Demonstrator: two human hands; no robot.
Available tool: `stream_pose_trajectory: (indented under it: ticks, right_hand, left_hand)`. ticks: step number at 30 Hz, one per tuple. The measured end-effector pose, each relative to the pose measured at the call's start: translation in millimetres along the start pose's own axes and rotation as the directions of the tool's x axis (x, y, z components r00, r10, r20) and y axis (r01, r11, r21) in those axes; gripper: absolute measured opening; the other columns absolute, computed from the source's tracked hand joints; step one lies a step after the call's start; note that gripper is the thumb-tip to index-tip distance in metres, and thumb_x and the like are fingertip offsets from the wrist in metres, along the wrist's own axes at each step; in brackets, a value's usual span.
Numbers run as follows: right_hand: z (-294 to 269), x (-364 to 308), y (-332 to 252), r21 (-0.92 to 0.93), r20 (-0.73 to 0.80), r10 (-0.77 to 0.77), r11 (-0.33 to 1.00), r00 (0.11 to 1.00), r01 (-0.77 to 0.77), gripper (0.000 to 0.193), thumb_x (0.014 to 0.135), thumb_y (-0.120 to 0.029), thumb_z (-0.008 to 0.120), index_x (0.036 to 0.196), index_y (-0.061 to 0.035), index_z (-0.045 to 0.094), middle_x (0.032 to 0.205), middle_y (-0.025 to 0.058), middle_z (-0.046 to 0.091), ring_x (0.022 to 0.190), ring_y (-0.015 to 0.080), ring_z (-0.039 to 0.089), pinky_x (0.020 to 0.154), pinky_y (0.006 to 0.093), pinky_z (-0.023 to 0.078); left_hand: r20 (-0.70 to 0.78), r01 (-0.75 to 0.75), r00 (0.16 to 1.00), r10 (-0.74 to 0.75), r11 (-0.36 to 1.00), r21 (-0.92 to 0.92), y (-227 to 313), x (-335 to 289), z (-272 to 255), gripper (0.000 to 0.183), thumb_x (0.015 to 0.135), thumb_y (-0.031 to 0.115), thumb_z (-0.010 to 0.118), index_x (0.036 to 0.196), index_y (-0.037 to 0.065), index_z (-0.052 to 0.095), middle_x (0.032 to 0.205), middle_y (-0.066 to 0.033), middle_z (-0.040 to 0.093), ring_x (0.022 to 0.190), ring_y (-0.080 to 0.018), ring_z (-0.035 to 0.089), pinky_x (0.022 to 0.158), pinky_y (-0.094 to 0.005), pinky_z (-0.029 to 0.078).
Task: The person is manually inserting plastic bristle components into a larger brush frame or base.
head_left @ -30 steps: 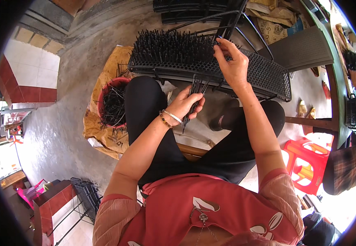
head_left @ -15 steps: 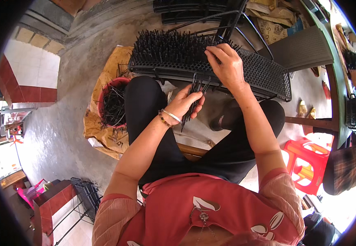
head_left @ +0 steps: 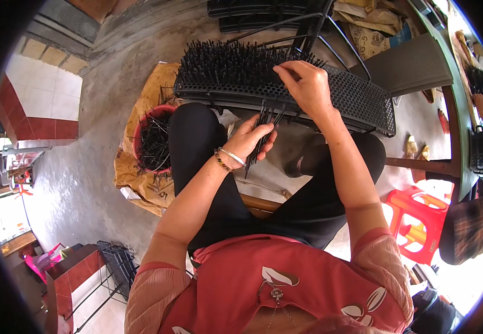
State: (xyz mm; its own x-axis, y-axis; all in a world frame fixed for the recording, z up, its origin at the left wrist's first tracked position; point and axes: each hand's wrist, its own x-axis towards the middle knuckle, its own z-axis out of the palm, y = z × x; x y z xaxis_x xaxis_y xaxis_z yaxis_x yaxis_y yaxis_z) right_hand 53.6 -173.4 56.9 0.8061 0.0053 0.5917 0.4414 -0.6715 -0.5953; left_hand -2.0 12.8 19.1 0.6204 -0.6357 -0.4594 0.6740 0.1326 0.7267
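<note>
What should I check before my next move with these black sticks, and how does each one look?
1. Left hand holding a bundle of black sticks: ok.
2. Right hand over the perforated tray: ok.
3. Stick in that hand's grasp: cannot tell, too small.
4. Bare holes toward the tray's right end: ok.
5. Standing sticks fully seated: cannot tell, too densely packed.
6. Loose sticks in the red bucket: ok.

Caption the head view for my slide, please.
Left hand grips black sticks; right hand is over a perforated tray.
</note>
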Motion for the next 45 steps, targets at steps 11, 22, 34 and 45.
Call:
stream_pose_trajectory:
  ticks: [11, 22, 34, 45]
  right_hand:
    - [-6.0, 6.4, -5.5, -0.119, 0.070, 0.036, 0.993, 0.997, -0.027, 0.015, 0.080, -0.012, 0.069, 0.083, 0.0024, 0.065, 0.073, 0.0148, 0.063, 0.063, 0.0312, 0.061, 0.057, 0.0339, 0.048]
    - [-2.0, 6.0, 1.7, 0.001, 0.098, -0.047, 0.999, 0.994, 0.047, 0.010, 0.080, -0.006, 0.067, 0.086, 0.0016, 0.065, 0.077, 0.0128, 0.062, 0.064, 0.0291, 0.061, 0.056, 0.0316, 0.048]
    - [-0.2, 2.2, -2.2, -0.126, -0.020, 0.060, 0.990, 0.998, -0.062, 0.013, 0.079, -0.012, 0.070, 0.081, 0.0007, 0.066, 0.073, 0.0139, 0.064, 0.065, 0.0284, 0.063, 0.056, 0.0327, 0.048]
    - [-9.8, 6.7, 2.2, -0.042, 0.050, 0.027, 0.999, 0.998, -0.025, 0.018, 0.080, -0.016, 0.070, 0.088, 0.0005, 0.068, 0.074, 0.0100, 0.062, 0.055, 0.0173, 0.057, 0.051, 0.0282, 0.044]
  left_hand:
    - [0.009, -0.004, 1.000, 0.004, 1.000, 0.002, 2.7, -1.2, 0.1, 0.017, 0.093, 0.024, 0.052, 0.098, 0.009, 0.047, 0.077, -0.0019, 0.054, 0.058, -0.0074, 0.051, 0.042, -0.0209, 0.041]
    - [-0.001, -0.006, 1.000, 0.006, 1.000, 0.011, 3.2, -1.7, 0.9, 0.017, 0.092, 0.024, 0.053, 0.099, 0.009, 0.047, 0.077, -0.0025, 0.054, 0.058, -0.0075, 0.051, 0.042, -0.0210, 0.040]
    - [0.014, -0.017, 1.000, 0.017, 1.000, 0.022, 2.4, -2.2, 0.4, 0.015, 0.092, 0.022, 0.052, 0.101, 0.010, 0.048, 0.077, -0.0019, 0.054, 0.058, -0.0072, 0.050, 0.041, -0.0207, 0.039]
    - [0.010, -0.015, 1.000, 0.015, 1.000, -0.005, 2.7, -2.5, 1.6, 0.015, 0.092, 0.022, 0.053, 0.103, 0.011, 0.050, 0.077, -0.0014, 0.055, 0.058, -0.0074, 0.051, 0.039, -0.0198, 0.036]
